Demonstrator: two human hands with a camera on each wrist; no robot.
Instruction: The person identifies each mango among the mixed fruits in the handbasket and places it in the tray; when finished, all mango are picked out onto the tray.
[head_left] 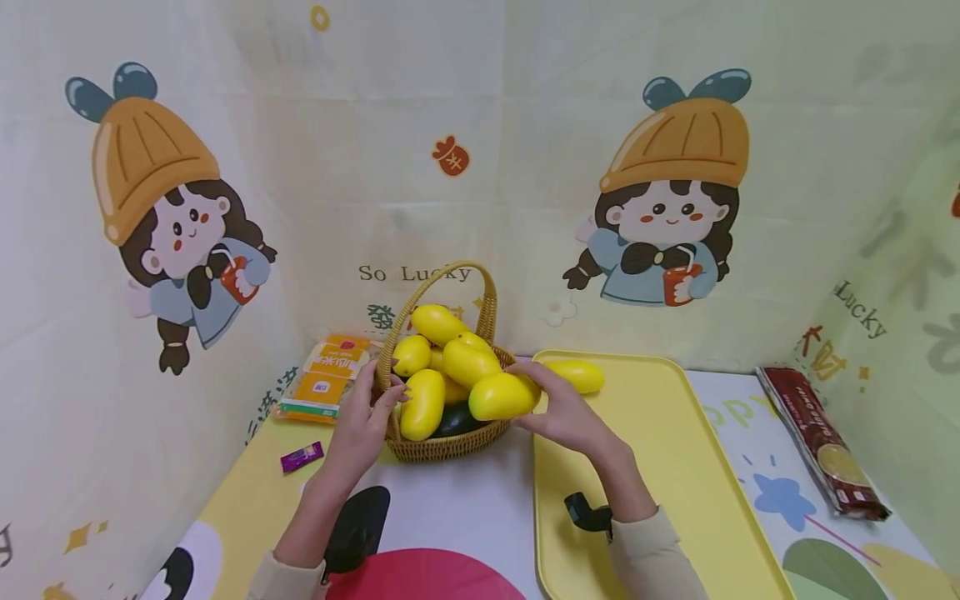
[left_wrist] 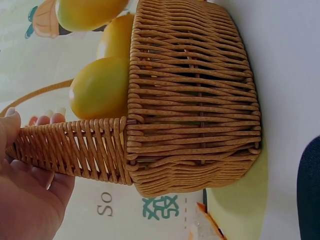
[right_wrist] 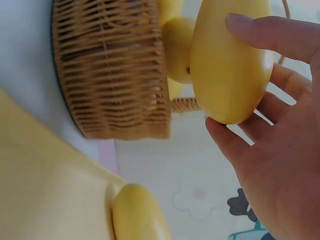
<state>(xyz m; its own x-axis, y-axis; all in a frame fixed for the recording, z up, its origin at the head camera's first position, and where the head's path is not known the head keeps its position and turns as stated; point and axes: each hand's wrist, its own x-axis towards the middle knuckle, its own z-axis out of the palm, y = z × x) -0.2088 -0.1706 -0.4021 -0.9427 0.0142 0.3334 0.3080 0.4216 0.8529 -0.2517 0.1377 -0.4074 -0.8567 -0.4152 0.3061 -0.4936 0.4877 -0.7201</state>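
A brown wicker basket [head_left: 442, 450] with a tall arched handle stands on the table, heaped with several yellow mangoes [head_left: 469, 362]. Low among them lies a dark, glossy rounded thing [head_left: 456, 420], partly covered. My left hand [head_left: 363, 425] grips the left side of the handle [left_wrist: 75, 150] just above the rim, fingers behind it. At the basket's right side, my right hand [head_left: 558, 408] holds a mango [right_wrist: 227, 65] by its end, thumb on one face and fingers around the other. That mango overlaps the right rim in the head view. Another mango [head_left: 577, 377] lies on the yellow tray [head_left: 645, 483].
An orange and clear food packet [head_left: 322, 383] and a small purple wrapped snack [head_left: 302, 457] lie left of the basket. Right of the tray is a long dark red snack packet [head_left: 821, 442]. Printed cloth walls [head_left: 525, 208] close in the back and sides.
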